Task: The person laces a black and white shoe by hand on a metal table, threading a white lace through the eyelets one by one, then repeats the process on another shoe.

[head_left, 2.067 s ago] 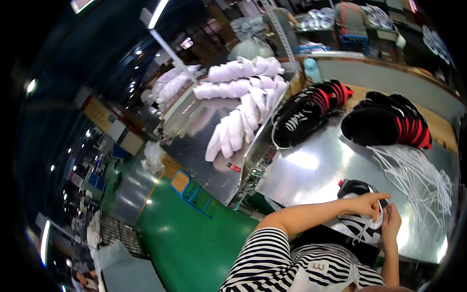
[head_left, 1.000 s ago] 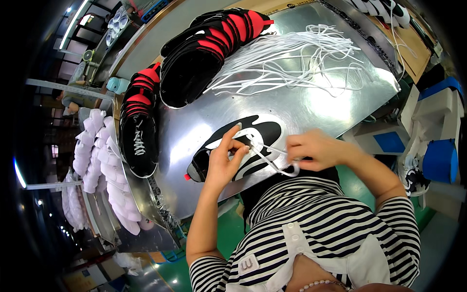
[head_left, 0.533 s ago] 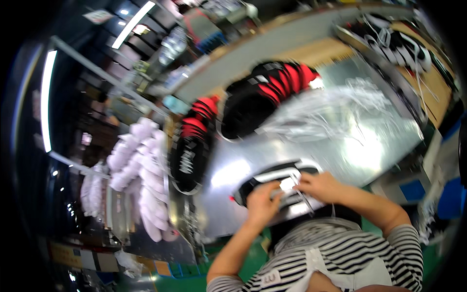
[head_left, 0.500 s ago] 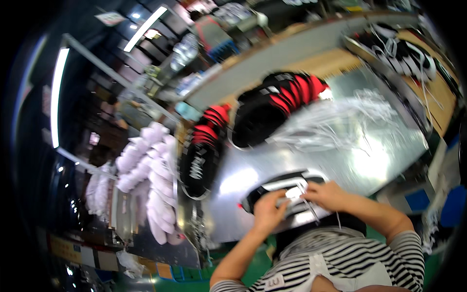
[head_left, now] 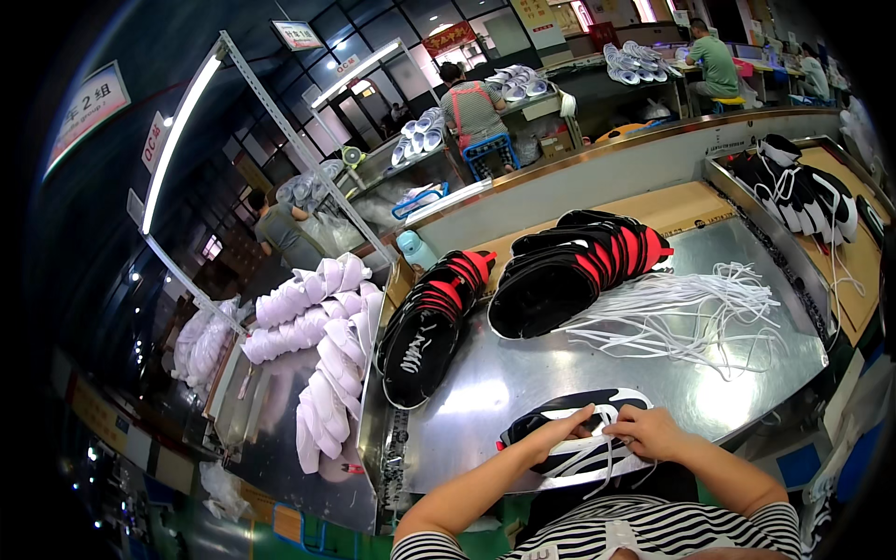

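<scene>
A black and white shoe upper (head_left: pixel 551 408) lies at the near edge of the metal table, its red-tipped end toward the left. My left hand (head_left: pixel 563 432) grips the upper near its lacing opening, fingers bent over the edge. From the right, my right hand (head_left: pixel 651 433) pinches a white shoelace (head_left: pixel 609 455) at the eyelet rows, fingers closed together. Loose lace ends hang down over the front of the upper. Part of the upper is hidden under both hands.
Beyond my hands lie a pile of white laces (head_left: pixel 691 313) and stacked black and red uppers (head_left: pixel 551 280), with another row (head_left: pixel 425 336) to their left. Pale pink uppers (head_left: pixel 327 373) cover the left side table. A tray (head_left: pixel 845 308) with black and white uppers stands right.
The view has tilted, so the table sits lower in the picture, and it is sharper. Both hands stay at the upper; the left fingers now reach farther over its opening.
</scene>
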Demonstrator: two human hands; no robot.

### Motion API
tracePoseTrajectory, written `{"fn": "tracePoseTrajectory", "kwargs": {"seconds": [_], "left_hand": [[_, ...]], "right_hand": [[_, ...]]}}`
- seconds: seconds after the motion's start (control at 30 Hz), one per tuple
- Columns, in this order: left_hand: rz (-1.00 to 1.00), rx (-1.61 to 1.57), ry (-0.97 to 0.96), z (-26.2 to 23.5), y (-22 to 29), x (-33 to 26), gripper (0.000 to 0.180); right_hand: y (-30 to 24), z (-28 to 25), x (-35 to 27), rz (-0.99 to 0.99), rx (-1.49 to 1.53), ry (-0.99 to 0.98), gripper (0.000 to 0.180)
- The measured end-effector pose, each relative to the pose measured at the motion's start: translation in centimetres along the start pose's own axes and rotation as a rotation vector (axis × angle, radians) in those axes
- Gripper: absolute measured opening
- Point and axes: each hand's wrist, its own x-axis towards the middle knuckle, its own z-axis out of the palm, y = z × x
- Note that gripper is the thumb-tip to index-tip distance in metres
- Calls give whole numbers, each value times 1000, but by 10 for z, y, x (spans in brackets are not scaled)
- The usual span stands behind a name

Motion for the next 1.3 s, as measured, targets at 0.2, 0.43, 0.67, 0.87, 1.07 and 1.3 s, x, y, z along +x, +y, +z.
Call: {"fn": "tracePoseTrajectory", "kwargs": {"seconds": [0.2,0.43,0.67,0.87,1.07,1.3], "left_hand": [[116,-90,9,8,-5,-4,48],[120,-59,59,12,-7,-10,46],[258,56,101,24,-9,-16,48],[292,17,122,36,-13,-27,48],[350,106,164,36,-16,-30,54],[517,-14,254,51,-9,-29,40]], "right_hand": [[-8,-21,16,-134,-92,-146,16],[-3,-21,17,-250,4,-139,23],[4,-13,6,-205,-23,-38,16],[-15,-5,-8,-1,341,225,12],[-49,-51,11,176,858,519,11],[-49,-35,2,619,1313,319,13]]}}
